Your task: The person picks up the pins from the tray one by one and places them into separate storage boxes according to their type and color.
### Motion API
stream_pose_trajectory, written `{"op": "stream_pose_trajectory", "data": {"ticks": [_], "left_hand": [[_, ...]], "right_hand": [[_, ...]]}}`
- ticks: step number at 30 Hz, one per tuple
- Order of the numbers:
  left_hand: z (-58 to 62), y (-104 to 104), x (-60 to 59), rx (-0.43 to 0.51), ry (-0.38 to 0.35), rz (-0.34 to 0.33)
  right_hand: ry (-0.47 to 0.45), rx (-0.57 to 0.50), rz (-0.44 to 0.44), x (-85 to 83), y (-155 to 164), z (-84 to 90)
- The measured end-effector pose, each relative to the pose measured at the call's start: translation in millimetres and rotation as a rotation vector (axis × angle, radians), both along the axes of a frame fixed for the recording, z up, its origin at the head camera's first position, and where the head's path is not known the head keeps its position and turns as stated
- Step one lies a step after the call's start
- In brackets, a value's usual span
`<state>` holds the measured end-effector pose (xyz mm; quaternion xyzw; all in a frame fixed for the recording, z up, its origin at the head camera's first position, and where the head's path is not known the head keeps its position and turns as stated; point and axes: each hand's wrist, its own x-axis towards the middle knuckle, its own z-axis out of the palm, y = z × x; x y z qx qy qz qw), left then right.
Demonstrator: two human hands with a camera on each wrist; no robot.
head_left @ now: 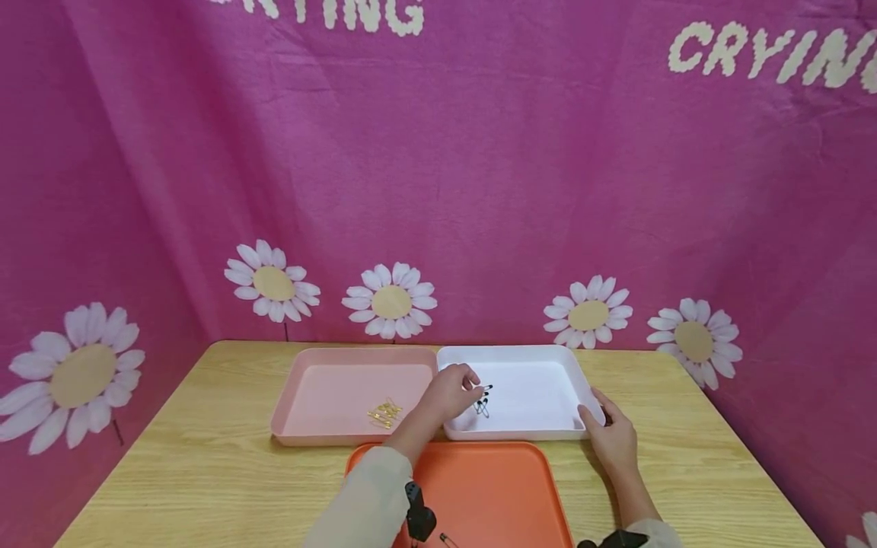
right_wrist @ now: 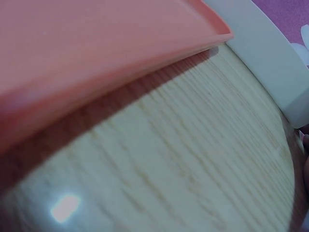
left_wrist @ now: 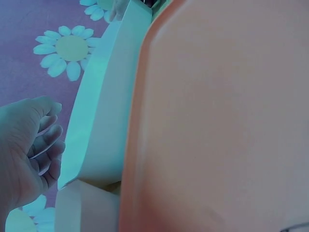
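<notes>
My left hand [head_left: 454, 393] is above the left part of the white tray [head_left: 534, 434], its fingers loosely bent. Between thumb and fingers I see nothing held in the left wrist view. Just beside the fingertips, several black safety pins [head_left: 483, 409] lie in a small cluster on the white tray. At that tray's right side, my right hand [head_left: 613, 435] grips the wall, thumb over the rim and fingers outside. Only a sliver of this hand shows at the edge of the right wrist view.
Left of the white tray stands a pink tray [head_left: 322, 440] holding several gold safety pins [head_left: 385, 413]. An orange tray [head_left: 489, 495] lies in front, with a dark safety pin [head_left: 447, 540] near its front. All rest on a wooden table [head_left: 178, 457] before a magenta flowered cloth [head_left: 479, 190].
</notes>
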<state>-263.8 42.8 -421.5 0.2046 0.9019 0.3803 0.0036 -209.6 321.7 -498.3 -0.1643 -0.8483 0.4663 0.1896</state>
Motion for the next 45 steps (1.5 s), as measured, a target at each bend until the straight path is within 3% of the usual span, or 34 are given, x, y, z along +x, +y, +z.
{"op": "stream_pose_trajectory", "data": {"ticks": [8, 20, 31, 45], "left_hand": [[3.5, -12.7, 7.0, 0.034, -0.041, -0.033], [3.7, -40.6, 20.9, 0.021, 0.048, -0.142], [2.0, -59.8, 38.3, 0.022, -0.059, -0.152], [-12.2, -94.8, 65.2, -0.034, 0.068, -0.25]], "right_hand": [[-0.011, 0.002, 0.003, -0.5, 1.8, -3.5], [-0.019, 0.011, -0.003, 1.3, 4.4, -3.2], [-0.017, 0.012, -0.003, 0.8, 4.4, -1.1], [-0.015, 0.014, 0.004, 1.1, -0.1, -0.1]]}}
